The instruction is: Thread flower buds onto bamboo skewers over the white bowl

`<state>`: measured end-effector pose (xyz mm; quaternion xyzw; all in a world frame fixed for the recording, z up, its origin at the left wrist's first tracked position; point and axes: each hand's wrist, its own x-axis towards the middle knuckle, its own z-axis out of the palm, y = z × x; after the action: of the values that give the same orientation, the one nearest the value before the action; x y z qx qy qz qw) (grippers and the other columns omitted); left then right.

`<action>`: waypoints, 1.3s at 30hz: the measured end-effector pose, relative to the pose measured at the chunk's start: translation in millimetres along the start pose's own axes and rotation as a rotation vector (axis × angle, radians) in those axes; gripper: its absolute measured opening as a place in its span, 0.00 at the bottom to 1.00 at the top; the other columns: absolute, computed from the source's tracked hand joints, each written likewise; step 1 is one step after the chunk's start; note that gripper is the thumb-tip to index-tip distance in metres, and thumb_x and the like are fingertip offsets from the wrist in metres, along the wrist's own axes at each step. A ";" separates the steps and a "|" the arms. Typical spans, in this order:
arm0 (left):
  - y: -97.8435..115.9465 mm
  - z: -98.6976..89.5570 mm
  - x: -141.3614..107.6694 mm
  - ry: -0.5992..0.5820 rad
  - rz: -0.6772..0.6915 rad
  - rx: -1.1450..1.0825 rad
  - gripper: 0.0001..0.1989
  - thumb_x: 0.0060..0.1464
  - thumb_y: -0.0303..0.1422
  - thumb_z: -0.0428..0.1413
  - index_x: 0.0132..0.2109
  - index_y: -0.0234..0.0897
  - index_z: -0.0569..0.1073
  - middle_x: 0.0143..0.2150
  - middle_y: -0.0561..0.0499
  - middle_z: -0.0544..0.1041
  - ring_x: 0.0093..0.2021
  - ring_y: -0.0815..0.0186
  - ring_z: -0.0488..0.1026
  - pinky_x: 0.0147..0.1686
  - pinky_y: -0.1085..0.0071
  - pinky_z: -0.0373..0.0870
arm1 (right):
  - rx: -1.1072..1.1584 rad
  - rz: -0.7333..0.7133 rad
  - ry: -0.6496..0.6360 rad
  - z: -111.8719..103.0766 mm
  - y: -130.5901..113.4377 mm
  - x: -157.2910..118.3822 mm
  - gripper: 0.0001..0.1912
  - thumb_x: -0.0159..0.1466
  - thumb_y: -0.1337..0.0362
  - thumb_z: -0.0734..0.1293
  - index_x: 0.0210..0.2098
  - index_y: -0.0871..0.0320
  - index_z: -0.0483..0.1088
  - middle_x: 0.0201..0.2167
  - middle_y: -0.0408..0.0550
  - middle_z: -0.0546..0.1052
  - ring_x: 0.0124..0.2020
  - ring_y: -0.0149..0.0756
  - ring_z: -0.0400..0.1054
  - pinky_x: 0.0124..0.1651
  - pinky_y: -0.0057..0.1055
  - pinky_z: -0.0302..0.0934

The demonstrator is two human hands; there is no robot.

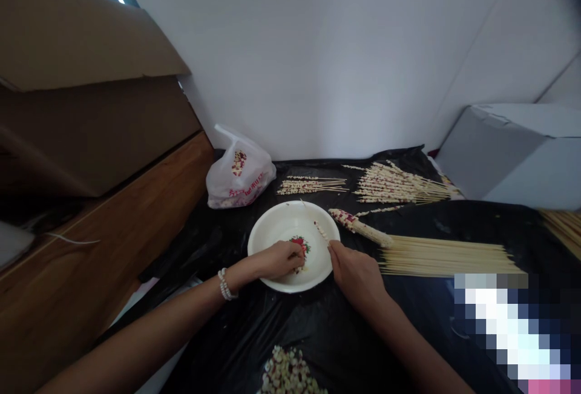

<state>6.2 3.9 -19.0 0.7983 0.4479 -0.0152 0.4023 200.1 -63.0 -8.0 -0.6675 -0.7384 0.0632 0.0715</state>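
- Your right grip (pixel 356 270) is closing its fingertips on a thin stick (pixel 321 230) strung with pale and dark kernels; the stick is slanting up and leftward from those fingertips, over the bowl.
- Your left grip (pixel 279 259) is dipping inside the white bowl (pixel 269 232), its fingers curling together near the bottom; whether they are pinching a kernel, you cannot tell from this view.
- A few loose kernels (pixel 298 270) are showing just beneath the left fingertips, beside a printed red flower.
- You appear to be threading kernels, with the left grip seemingly gathering one while the right is steadying the stick.
- The next move, as a judgement, is calling for a firm hold on a single kernel, lined up with the stick's upper tip.
- A partly stripped corn cob (pixel 363 227) is lying just beyond your right grip, and bare sticks (pixel 447 256) are lying to its right.
- Farther out, a small bundle of strung sticks (pixel 311 186) and a larger bundle (pixel 390 185) are lying on black plastic sheeting (pixel 236 339).
- A plastic bag (pixel 240 170) is standing beyond your left grip; a kernel heap (pixel 293 373) is lying nearer your body.
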 end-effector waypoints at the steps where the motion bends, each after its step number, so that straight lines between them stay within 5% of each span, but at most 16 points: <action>1: 0.7 -1.8 -0.6 -0.029 -0.028 -0.070 0.11 0.57 0.36 0.49 0.35 0.36 0.73 0.29 0.50 0.75 0.30 0.65 0.70 0.32 0.70 0.64 | 0.001 -0.001 0.002 0.2 0.1 0.0 0.11 0.71 0.64 0.57 0.39 0.56 0.71 0.32 0.47 0.82 0.32 0.42 0.78 0.24 0.29 0.49; 8: 7.0 -26.3 -7.0 -0.072 0.047 -0.213 0.15 0.58 0.39 0.49 0.39 0.34 0.76 0.38 0.47 0.79 0.39 0.62 0.73 0.38 0.70 0.66 | -0.003 -0.009 -0.004 1.1 1.4 0.2 0.11 0.71 0.64 0.57 0.38 0.56 0.70 0.31 0.48 0.82 0.31 0.40 0.78 0.24 0.28 0.50; 12: 1.4 -31.0 -7.8 0.124 -0.068 0.226 0.15 0.59 0.34 0.46 0.34 0.35 0.75 0.36 0.44 0.78 0.38 0.59 0.73 0.39 0.67 0.64 | -0.007 -0.006 -0.001 1.4 1.3 -0.3 0.11 0.71 0.64 0.57 0.39 0.56 0.70 0.32 0.48 0.82 0.31 0.40 0.78 0.25 0.28 0.50; 15: -0.9 -22.2 -8.5 0.192 -0.136 0.317 0.12 0.57 0.30 0.46 0.35 0.34 0.74 0.36 0.40 0.78 0.38 0.55 0.73 0.37 0.64 0.63 | -0.006 -0.011 0.006 1.5 1.0 -0.9 0.11 0.71 0.64 0.57 0.40 0.56 0.70 0.32 0.47 0.82 0.32 0.40 0.78 0.25 0.28 0.51; 21: 7.2 -10.1 -4.8 0.028 -0.010 0.050 0.12 0.58 0.34 0.46 0.32 0.37 0.72 0.29 0.50 0.77 0.29 0.65 0.73 0.31 0.72 0.64 | -0.011 -0.005 0.002 0.2 -0.5 0.6 0.10 0.71 0.64 0.58 0.39 0.56 0.70 0.31 0.48 0.82 0.30 0.40 0.78 0.24 0.27 0.50; 28: 11.8 -0.3 23.1 0.311 0.177 0.101 0.11 0.56 0.30 0.49 0.41 0.35 0.76 0.40 0.46 0.79 0.40 0.62 0.73 0.42 0.68 0.66 | -0.013 -0.006 0.002 -3.6 -1.2 -1.0 0.10 0.71 0.65 0.58 0.38 0.56 0.70 0.31 0.48 0.82 0.31 0.39 0.78 0.25 0.27 0.52; 34: 13.8 2.6 21.5 0.068 0.193 -0.006 0.10 0.56 0.32 0.50 0.37 0.34 0.76 0.32 0.50 0.78 0.32 0.66 0.71 0.34 0.72 0.64 | -0.015 -0.012 -0.002 -3.9 -0.9 -1.3 0.10 0.71 0.65 0.58 0.38 0.56 0.70 0.31 0.48 0.81 0.31 0.38 0.77 0.25 0.26 0.51; 39: 5.7 -9.2 8.9 0.132 0.094 0.106 0.14 0.61 0.36 0.46 0.33 0.35 0.73 0.31 0.49 0.76 0.31 0.65 0.70 0.34 0.70 0.63 | -0.018 -0.013 -0.003 -2.6 -0.8 -0.2 0.10 0.71 0.65 0.58 0.39 0.56 0.70 0.31 0.48 0.82 0.32 0.39 0.77 0.25 0.26 0.50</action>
<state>12.5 14.6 -12.7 0.8378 0.4343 0.0327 0.3294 199.9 -63.3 -5.3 -0.6631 -0.7435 0.0574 0.0648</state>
